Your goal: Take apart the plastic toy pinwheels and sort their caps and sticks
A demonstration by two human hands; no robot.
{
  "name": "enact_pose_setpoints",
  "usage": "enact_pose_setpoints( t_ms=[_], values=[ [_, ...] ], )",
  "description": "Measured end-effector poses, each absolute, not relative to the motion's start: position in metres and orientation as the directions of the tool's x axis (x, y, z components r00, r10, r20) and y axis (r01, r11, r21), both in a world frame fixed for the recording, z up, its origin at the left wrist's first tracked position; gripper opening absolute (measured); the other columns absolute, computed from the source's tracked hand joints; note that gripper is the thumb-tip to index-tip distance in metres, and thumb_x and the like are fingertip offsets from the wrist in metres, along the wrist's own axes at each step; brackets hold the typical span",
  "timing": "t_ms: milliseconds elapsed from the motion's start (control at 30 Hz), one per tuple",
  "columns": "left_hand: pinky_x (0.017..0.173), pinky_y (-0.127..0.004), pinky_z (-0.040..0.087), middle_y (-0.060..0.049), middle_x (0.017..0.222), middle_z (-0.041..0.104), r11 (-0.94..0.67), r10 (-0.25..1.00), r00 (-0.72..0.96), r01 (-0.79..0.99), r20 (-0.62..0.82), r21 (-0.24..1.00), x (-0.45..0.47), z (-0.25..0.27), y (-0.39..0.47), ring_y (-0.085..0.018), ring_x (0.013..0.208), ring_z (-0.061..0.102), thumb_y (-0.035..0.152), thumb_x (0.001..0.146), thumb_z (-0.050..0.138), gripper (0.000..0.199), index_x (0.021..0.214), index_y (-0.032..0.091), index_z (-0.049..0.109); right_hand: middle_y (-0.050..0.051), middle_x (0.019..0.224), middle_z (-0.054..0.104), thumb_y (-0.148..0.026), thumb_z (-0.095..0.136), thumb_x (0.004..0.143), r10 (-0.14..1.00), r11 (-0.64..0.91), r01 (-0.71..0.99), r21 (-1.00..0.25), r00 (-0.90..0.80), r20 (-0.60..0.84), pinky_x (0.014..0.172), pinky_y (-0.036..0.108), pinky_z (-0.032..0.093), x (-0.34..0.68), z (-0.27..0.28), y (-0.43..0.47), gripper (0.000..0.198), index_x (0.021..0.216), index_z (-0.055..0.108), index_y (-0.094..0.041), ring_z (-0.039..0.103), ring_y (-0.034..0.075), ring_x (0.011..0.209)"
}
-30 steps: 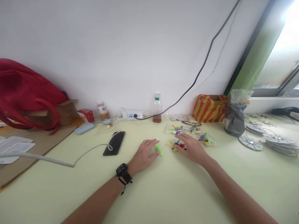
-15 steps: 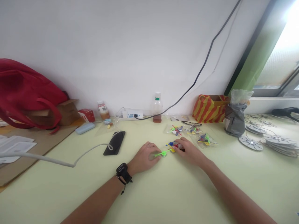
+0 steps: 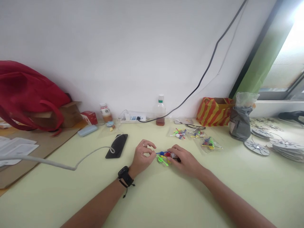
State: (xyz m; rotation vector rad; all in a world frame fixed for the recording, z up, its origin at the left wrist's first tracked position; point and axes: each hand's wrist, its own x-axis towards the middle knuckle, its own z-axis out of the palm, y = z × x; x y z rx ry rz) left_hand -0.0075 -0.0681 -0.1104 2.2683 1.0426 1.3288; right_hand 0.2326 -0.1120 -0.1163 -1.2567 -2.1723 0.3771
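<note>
Seen at left grip [image 3: 142, 158]: thumb and index finger bent toward each other, very near to left end of blue arrow spinner [image 3: 162, 153]; cannot tell if pinched or only approached. Seen at right grip [image 3: 185, 160]: back of hand upward, fingers curled over right side of small pile, index fingertip near right end of same blue spinner; pieces under fingers partly hidden, so cannot tell how firmly enclosed.

Between both grips, on pale green table [image 3: 152, 202]: blue spinner and, just at 6 o'clock of it, green arrow spinner [image 3: 161, 160], arrowhead turned toward 4 o'clock. Red piece [image 3: 168, 154] beside fingertips of right grip. On left wrist, black watch [image 3: 123, 172].

Farther out, counting from this pile: at 1 o'clock, clear bag of coloured spinners [image 3: 178, 133]; toward 2 o'clock, two more such bags, then striped paper bag [image 3: 211, 112] and dark grey plastic bag [image 3: 239, 123]. At 3 o'clock, stack of grey discs [image 3: 287, 145]. At 12 o'clock, bottle with brown liquid [image 3: 160, 121]. At 9 o'clock, flat black device [image 3: 121, 144] under white cable [image 3: 52, 163]. At 10 o'clock, red box [image 3: 89, 117] and, beyond, big red bag [image 3: 26, 85].
</note>
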Motion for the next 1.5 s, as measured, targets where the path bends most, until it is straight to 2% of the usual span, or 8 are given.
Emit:
enact_pose_setpoints(
  t_ms=[100, 200, 367, 500, 967, 1167, 1333, 1500],
  values=[
    [0.098, -0.048, 0.050, -0.005, 0.111, 0.070, -0.749, 0.657, 0.439, 0.471, 0.613, 0.466, -0.009, -0.102, -0.076, -0.027, 0.110, 0.058, 0.018, 0.085, 0.061, 0.018, 0.087, 0.028, 0.076, 0.010, 0.112, 0.066, -0.033, 0.056, 0.097, 0.794, 0.576, 0.678, -0.458, -0.330, 0.510, 0.089, 0.043, 0.052, 0.234, -0.116, -0.111, 0.028, 0.123, 0.062, -0.025, 0.062, 0.027, 0.103],
    [0.113, -0.056, 0.038, -0.003, 0.142, 0.057, -0.798, 0.589, 0.583, 0.530, 0.560, 0.287, -0.006, -0.094, -0.085, -0.032, 0.131, 0.044, 0.019, 0.085, 0.062, 0.040, 0.121, 0.035, 0.070, 0.010, 0.109, 0.067, -0.029, 0.054, 0.098, 0.714, 0.652, 0.598, -0.467, -0.276, 0.643, 0.091, 0.045, 0.052, 0.231, -0.110, -0.114, 0.020, 0.116, 0.062, -0.026, 0.062, 0.027, 0.106],
    [0.111, -0.062, 0.034, -0.002, 0.160, 0.038, -0.797, 0.561, 0.662, 0.594, 0.498, 0.108, 0.006, -0.093, -0.095, -0.039, 0.138, 0.036, 0.018, 0.089, 0.057, 0.054, 0.140, 0.036, 0.058, 0.010, 0.109, 0.064, -0.022, 0.051, 0.097, 0.725, 0.659, 0.500, -0.562, -0.220, 0.653, 0.090, 0.043, 0.053, 0.210, -0.103, -0.126, 0.016, 0.110, 0.060, -0.026, 0.060, 0.026, 0.105],
    [0.112, -0.065, 0.030, -0.003, 0.163, 0.034, -0.768, 0.572, 0.637, 0.637, 0.517, 0.065, 0.015, -0.096, -0.098, -0.041, 0.140, 0.036, 0.016, 0.091, 0.053, 0.045, 0.133, 0.031, 0.062, 0.009, 0.106, 0.062, -0.018, 0.051, 0.096, 0.783, 0.586, 0.473, -0.657, -0.121, 0.611, 0.086, 0.040, 0.054, 0.190, -0.101, -0.135, 0.014, 0.106, 0.059, -0.024, 0.060, 0.024, 0.099],
    [0.111, -0.070, 0.024, -0.005, 0.164, 0.032, -0.732, 0.630, 0.608, 0.673, 0.484, 0.106, 0.015, -0.103, -0.097, -0.043, 0.145, 0.028, 0.020, 0.090, 0.057, 0.048, 0.136, 0.032, 0.059, 0.010, 0.115, 0.063, -0.018, 0.056, 0.093, 0.788, 0.602, 0.464, -0.650, -0.214, 0.577, 0.096, 0.046, 0.053, 0.177, -0.102, -0.145, 0.024, 0.116, 0.058, -0.027, 0.059, 0.027, 0.110],
    [0.114, -0.059, 0.034, -0.010, 0.154, 0.046, -0.751, 0.658, 0.644, 0.594, 0.390, 0.287, -0.001, -0.106, -0.085, -0.036, 0.141, 0.039, 0.043, 0.097, 0.057, 0.052, 0.146, 0.031, 0.051, 0.011, 0.124, 0.064, -0.028, 0.060, 0.095, 0.763, 0.628, 0.540, -0.560, -0.289, 0.578, 0.105, 0.050, 0.047, 0.217, -0.097, -0.126, 0.031, 0.126, 0.059, -0.027, 0.055, 0.029, 0.122],
    [0.109, -0.046, 0.047, -0.007, 0.131, 0.066, -0.741, 0.657, 0.664, 0.485, 0.357, 0.464, -0.005, -0.112, -0.075, -0.027, 0.123, 0.058, 0.041, 0.095, 0.062, 0.040, 0.134, 0.030, 0.061, 0.008, 0.158, 0.042, -0.059, 0.073, 0.082, 0.878, 0.478, 0.719, -0.505, -0.389, 0.279, 0.118, 0.062, 0.030, 0.274, -0.115, -0.101, 0.075, 0.148, 0.049, -0.032, 0.018, 0.037, 0.153],
    [0.110, -0.044, 0.048, -0.007, 0.133, 0.066, -0.698, 0.677, 0.645, 0.413, 0.353, 0.584, -0.002, -0.116, -0.074, -0.025, 0.125, 0.060, 0.037, 0.096, 0.063, 0.036, 0.131, 0.029, 0.063, 0.004, 0.162, 0.037, -0.056, 0.059, 0.094, 0.856, 0.493, 0.643, -0.586, -0.480, 0.193, 0.122, 0.055, 0.029, 0.267, -0.129, -0.100, 0.069, 0.156, 0.038, -0.034, 0.010, 0.030, 0.156]
  ],
)
